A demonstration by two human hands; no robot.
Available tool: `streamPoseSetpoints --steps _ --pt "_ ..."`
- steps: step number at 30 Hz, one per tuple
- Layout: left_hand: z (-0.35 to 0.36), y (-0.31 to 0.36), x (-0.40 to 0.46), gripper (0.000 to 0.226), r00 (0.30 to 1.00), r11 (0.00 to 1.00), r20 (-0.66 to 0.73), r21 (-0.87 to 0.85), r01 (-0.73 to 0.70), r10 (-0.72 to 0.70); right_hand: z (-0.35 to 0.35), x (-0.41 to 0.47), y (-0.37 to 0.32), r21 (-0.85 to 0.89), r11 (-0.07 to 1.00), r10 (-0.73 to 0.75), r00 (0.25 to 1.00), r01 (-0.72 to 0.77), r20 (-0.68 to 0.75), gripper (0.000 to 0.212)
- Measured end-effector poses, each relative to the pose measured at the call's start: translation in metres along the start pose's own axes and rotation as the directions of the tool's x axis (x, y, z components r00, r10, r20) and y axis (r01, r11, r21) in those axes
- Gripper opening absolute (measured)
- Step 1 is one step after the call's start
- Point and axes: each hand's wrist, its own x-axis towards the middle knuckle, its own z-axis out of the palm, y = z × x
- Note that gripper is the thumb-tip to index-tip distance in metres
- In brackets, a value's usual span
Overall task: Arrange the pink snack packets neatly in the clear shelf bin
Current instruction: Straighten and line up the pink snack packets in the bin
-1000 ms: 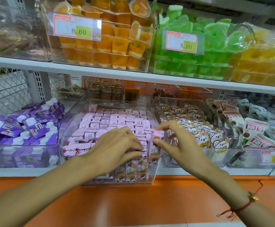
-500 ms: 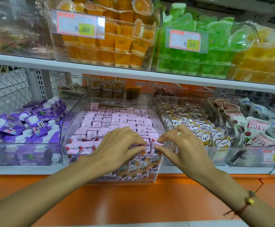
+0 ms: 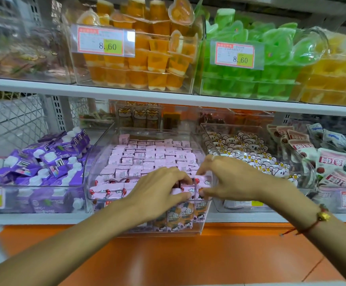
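Tucking pink packets (image 3: 147, 157) at clear bin (image 3: 98, 162) front-right corner; L hand (image 3: 159, 193) & R hand (image 3: 232, 180) fingers pinching pkts. Best keeping rows flush, edges aligned.

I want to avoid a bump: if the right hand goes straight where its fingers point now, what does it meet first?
Probably the left hand: the right hand points leftward across the pink packets at the bin's front.

We're in a shop, at the snack aisle: white shelves (image 3: 126, 95) carry clear bins of jelly cups (image 3: 139, 65) and purple pouches (image 3: 44, 162), with red-bordered price tags (image 3: 104, 41) (both top ones read 8.60) clipped on front.
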Motion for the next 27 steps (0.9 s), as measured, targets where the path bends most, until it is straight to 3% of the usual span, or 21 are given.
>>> streamPoseSetpoints --steps 2,5,7,16,22,27 --pt "0.001 0.0 0.001 0.031 1.0 0.999 -0.007 0.049 -0.023 0.023 -0.003 -0.002 -0.002 -0.01 0.999 -0.033 0.999 0.033 0.005 0.048" --pt "0.002 -0.001 0.001 0.03 0.999 0.997 -0.015 0.068 -0.038 0.039 0.002 -0.014 0.0 -0.093 0.991 -0.114 0.978 0.099 -0.173 0.038" --pt "0.004 -0.002 0.0 0.029 0.999 0.998 -0.025 0.046 -0.035 0.036 0.006 -0.021 0.0 -0.079 0.993 -0.107 0.971 0.092 -0.215 0.034" --pt "0.005 -0.004 -0.012 0.03 0.997 0.999 -0.071 0.018 -0.036 0.038 0.021 -0.011 0.0 -0.247 0.957 -0.165 0.985 0.149 -0.047 0.036" --pt "0.01 -0.002 -0.017 0.033 0.988 0.99 -0.099 0.092 -0.11 0.119 0.031 -0.04 -0.017 -0.079 0.995 -0.077 0.946 0.055 -0.314 0.014" --pt "0.01 0.0 -0.013 0.033 0.987 0.977 -0.04 0.154 -0.15 0.158 0.039 -0.04 -0.017 -0.138 0.989 -0.074 0.973 0.044 -0.219 0.032"
